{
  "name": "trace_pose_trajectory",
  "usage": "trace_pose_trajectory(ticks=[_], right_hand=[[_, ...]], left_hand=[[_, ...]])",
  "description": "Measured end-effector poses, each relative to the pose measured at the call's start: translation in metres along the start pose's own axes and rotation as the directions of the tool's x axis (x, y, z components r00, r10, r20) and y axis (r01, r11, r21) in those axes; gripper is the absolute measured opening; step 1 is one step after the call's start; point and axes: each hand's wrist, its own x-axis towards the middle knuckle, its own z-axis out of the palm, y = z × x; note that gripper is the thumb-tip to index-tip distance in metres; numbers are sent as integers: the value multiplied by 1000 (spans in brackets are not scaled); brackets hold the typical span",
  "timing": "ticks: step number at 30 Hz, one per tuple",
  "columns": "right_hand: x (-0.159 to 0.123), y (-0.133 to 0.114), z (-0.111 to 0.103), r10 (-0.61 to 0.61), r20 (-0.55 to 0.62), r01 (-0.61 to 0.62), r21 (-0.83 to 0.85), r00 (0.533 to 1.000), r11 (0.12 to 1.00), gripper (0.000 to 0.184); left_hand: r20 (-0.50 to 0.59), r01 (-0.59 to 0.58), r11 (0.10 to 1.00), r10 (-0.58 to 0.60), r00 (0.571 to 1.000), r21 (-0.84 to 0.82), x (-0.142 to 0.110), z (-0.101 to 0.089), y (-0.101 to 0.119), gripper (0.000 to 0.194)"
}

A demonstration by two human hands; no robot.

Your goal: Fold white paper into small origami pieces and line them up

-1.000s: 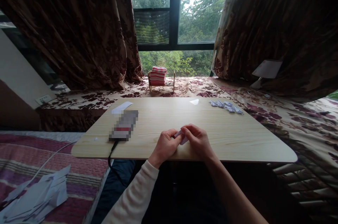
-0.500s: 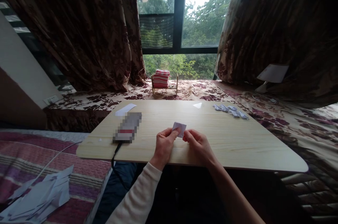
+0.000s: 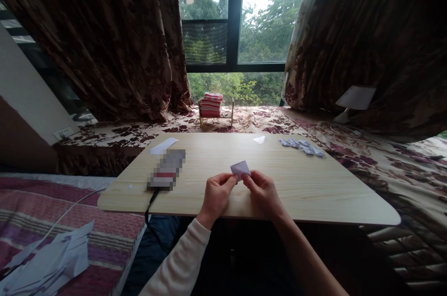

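A small folded piece of white paper [image 3: 240, 167] is held up above the near middle of the table, with a diagonal fold line on its face. My left hand [image 3: 217, 192] pinches its lower left edge between thumb and fingers. From the other side my right hand [image 3: 262, 191] grips the lower right part, its thumb beside the left thumb. Several small folded paper pieces [image 3: 302, 146] lie in a cluster at the table's far right. A white paper triangle [image 3: 259, 139] rests near the far edge, and a paper strip [image 3: 164, 145] lies at the far left.
On the wooden table [image 3: 331, 189] a blurred-out device [image 3: 166, 170] with a black cable lies left of my hands. Loose paper strips [image 3: 52, 259] are heaped on the bed at left. Behind the table stand a small rack of folded red-and-white cloths [image 3: 211, 104] and a lamp [image 3: 355, 97].
The paper has turned so that a corner points up to the right and its diagonal fold shows. My right hand has shifted from its right edge to grip it from below, closer to my left.
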Motion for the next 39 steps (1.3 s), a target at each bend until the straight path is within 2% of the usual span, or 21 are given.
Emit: trace_pose_trajectory(ticks=[4,11,17,31,39], right_hand=[[1,4,-2,10,-37,-10,8,999,1000,32],[4,8,-1,21,-14,-21,-19,1000,1000,32],[2,6,1,3,-41,-6,-61,999,998,33],[2,7,4,25,-64,-32,-109,998,993,45],[1,1,3,28,-34,-30,-80,999,996,35]], left_hand=[[11,-31,996,30,999,84,-1,2,-4,17],[1,-61,986,61,998,154,-3,2,-5,22],[15,-77,976,75,997,205,-2,4,-5,23],[-28,-100,968,109,994,230,-4,3,-3,21],[-22,-80,970,87,996,229,-4,3,-4,24]])
